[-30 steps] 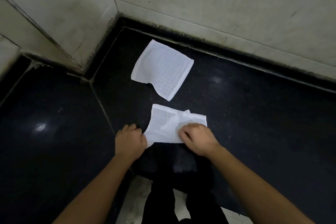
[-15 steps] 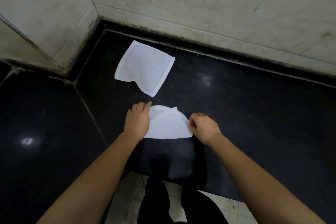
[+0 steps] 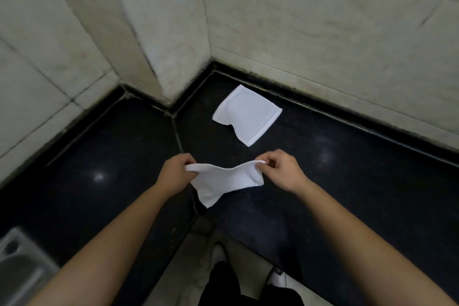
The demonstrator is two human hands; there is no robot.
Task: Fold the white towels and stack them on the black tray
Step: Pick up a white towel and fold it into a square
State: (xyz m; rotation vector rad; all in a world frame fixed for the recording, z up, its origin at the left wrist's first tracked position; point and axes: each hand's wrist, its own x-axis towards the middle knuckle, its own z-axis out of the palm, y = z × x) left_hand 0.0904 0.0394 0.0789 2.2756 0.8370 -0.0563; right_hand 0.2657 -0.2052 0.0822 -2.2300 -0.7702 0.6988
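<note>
Mid-frame, the left hand [image 3: 173, 174] and right hand [image 3: 283, 171] hold the white towel [image 3: 226, 181] above the black bench [image 3: 347, 181], fingers [image 3: 269, 158] pinching its upper corners, likely so it hangs straight for folding.
</note>
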